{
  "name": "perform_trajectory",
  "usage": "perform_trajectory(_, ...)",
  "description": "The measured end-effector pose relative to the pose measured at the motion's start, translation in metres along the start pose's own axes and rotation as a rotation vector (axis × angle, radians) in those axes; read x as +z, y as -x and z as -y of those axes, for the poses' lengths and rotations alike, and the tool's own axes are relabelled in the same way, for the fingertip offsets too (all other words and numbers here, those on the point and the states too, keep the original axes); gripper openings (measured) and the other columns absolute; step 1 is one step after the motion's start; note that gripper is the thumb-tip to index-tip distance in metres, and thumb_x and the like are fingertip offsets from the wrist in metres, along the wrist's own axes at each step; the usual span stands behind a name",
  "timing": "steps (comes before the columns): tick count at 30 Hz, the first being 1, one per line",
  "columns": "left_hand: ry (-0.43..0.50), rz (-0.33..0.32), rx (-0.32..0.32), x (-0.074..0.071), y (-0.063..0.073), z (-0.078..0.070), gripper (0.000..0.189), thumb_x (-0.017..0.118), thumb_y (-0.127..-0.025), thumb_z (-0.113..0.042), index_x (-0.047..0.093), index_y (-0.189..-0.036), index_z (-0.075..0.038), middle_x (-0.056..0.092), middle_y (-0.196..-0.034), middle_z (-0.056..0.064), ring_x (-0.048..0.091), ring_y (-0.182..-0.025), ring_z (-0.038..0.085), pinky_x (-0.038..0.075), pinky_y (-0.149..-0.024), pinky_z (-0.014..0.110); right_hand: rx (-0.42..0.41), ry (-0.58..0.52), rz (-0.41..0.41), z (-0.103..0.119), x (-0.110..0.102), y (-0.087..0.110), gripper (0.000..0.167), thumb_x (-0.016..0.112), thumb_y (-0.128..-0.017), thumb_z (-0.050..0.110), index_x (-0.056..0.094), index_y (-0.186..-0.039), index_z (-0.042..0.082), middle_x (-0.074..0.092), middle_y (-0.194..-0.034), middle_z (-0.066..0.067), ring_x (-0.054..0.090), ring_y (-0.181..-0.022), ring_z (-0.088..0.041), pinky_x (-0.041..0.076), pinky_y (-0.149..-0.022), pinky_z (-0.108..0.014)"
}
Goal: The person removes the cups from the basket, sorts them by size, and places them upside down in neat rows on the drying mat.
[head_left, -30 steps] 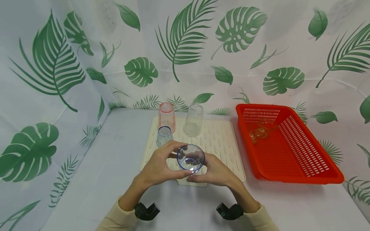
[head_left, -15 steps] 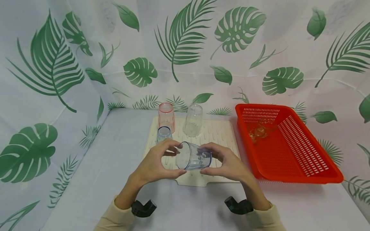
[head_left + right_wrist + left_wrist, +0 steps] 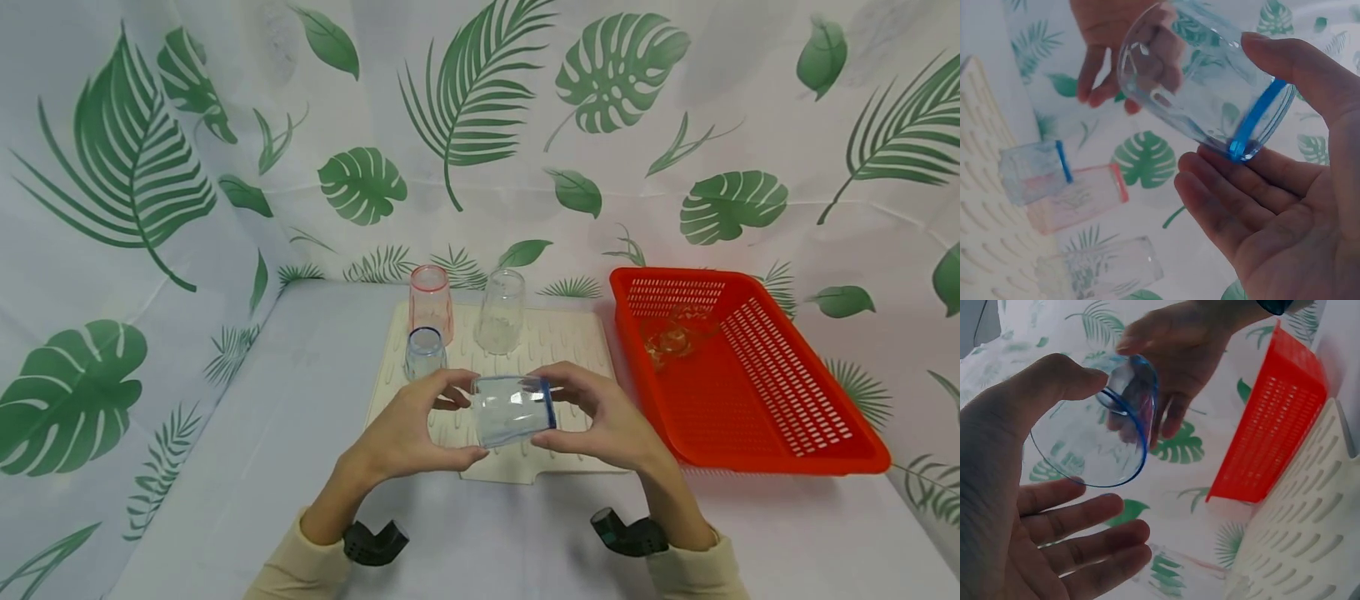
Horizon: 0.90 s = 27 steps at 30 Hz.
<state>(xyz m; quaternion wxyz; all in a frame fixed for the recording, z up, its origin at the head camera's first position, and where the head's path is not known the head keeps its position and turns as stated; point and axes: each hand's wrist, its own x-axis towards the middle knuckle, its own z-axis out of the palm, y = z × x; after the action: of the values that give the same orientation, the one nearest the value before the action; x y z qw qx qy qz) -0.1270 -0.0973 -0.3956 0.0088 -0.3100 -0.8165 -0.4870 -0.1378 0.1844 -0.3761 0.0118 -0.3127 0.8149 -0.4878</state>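
Observation:
A clear drinking glass with a blue rim (image 3: 512, 410) lies sideways between both hands, over the near part of a cream ridged draining mat (image 3: 577, 354). My left hand (image 3: 405, 429) pinches its left end between thumb and fingertips. At the blue-rimmed right end, my right hand (image 3: 611, 421) grips with thumb below and fingers above. In the right wrist view, the right thumb (image 3: 1272, 56) presses the wall of the glass near the blue band. Behind the left hand stands a small blue-rimmed glass (image 3: 426, 354) on the mat, its base partly hidden.
A tall pink-rimmed glass (image 3: 431, 317) and a tall clear glass (image 3: 500, 317) stand at the mat's back. To the right sits a red perforated basket (image 3: 765, 460) with an amber transparent item (image 3: 675, 340) inside. Leaf-printed cloth (image 3: 465, 225) hangs behind.
The glass has turned from its mouth facing up toward the head camera to lying sideways, blue rim at right. My right hand has moved right; the left has stayed nearly in place.

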Motion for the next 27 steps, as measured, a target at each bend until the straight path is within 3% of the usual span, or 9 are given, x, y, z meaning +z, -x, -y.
perform_trajectory(8,-0.115,0.042,-0.121,0.014,-0.001,0.002,0.077,0.088,-0.069,-0.042,0.054,-0.135,-0.024,0.064,-0.122,-0.01,0.064,-0.105,0.011,0.058,-0.091,0.038,-0.061,-0.061,-0.072,0.011,0.009,-0.001,0.062,0.086,-0.075,0.01,0.061,-0.131,0.014,0.067,-0.123,0.0,0.065,-0.106,-0.015,0.054,-0.102,-0.028)
perform_trajectory(15,-0.187,0.057,-0.124,0.025,-0.002,0.004,0.077,0.085,-0.07,-0.05,0.055,-0.135,-0.021,0.067,-0.116,-0.009,0.065,-0.101,0.011,0.056,-0.083,0.032,-0.116,-0.118,-0.098,0.009,0.024,-0.005,0.06,0.085,-0.075,0.004,0.06,-0.13,0.01,0.067,-0.12,-0.008,0.065,-0.105,-0.017,0.056,-0.099,-0.028)
perform_trajectory(23,-0.186,0.064,-0.159,0.025,-0.001,0.007,0.076,0.086,-0.071,-0.049,0.055,-0.136,-0.025,0.066,-0.124,-0.012,0.065,-0.107,0.011,0.057,-0.091,0.037,-0.117,-0.079,-0.108,0.009,0.032,-0.008,0.061,0.085,-0.076,0.004,0.06,-0.131,0.012,0.067,-0.122,-0.006,0.065,-0.108,-0.028,0.053,-0.103,-0.029)
perform_trajectory(27,-0.178,0.069,-0.155,0.023,0.0,0.01,0.078,0.086,-0.071,-0.049,0.054,-0.139,-0.025,0.065,-0.127,-0.012,0.064,-0.109,0.01,0.057,-0.093,0.036,-0.126,-0.062,-0.109,0.009,0.033,-0.009,0.061,0.085,-0.076,0.005,0.06,-0.132,0.011,0.067,-0.122,-0.008,0.065,-0.107,-0.026,0.052,-0.103,-0.025)
